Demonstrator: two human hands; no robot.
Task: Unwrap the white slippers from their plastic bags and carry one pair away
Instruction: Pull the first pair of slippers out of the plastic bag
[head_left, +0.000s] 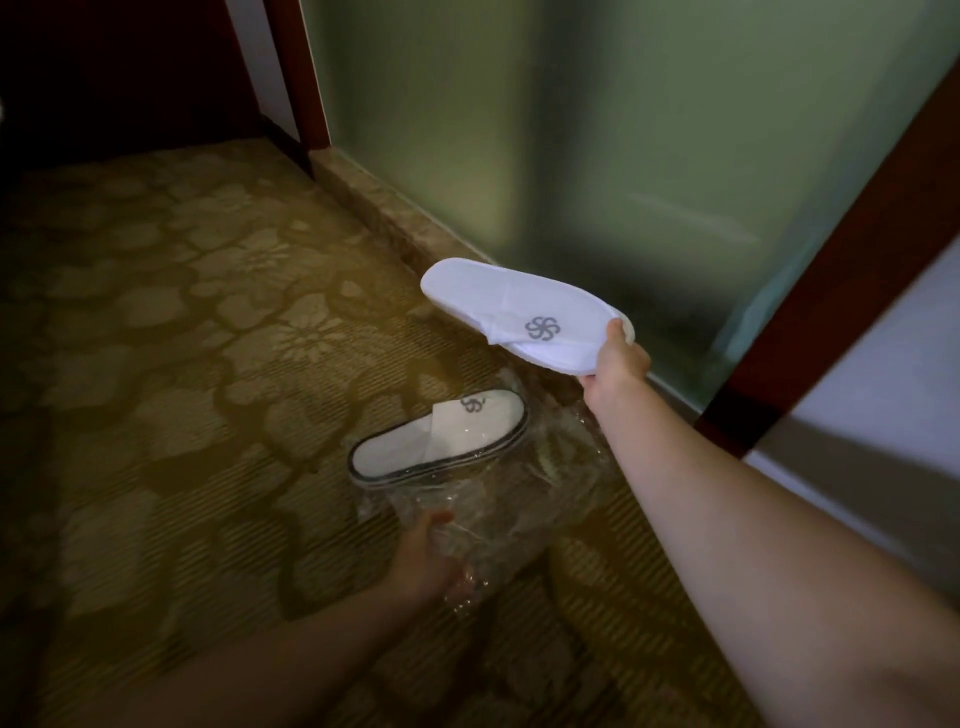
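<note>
One white slipper (524, 319), logo up, is pinched at its toe end by the right hand (618, 361), held above the carpet (182, 322). The second slipper (441, 434) lies just beyond the left hand (423, 558), which grips the clear plastic bag (498, 514) (crinkled, loose). Best to keep that grip firm and draw the bag back off the slipper.

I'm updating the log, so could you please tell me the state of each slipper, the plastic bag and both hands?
Raised slipper: unwrapped, held in the air by its toe end.
Lower slipper: lying at the mouth of the plastic bag.
Plastic bag: crumpled, on the carpet.
Right hand: shut on the raised slipper.
Left hand: gripping the plastic bag.
</note>
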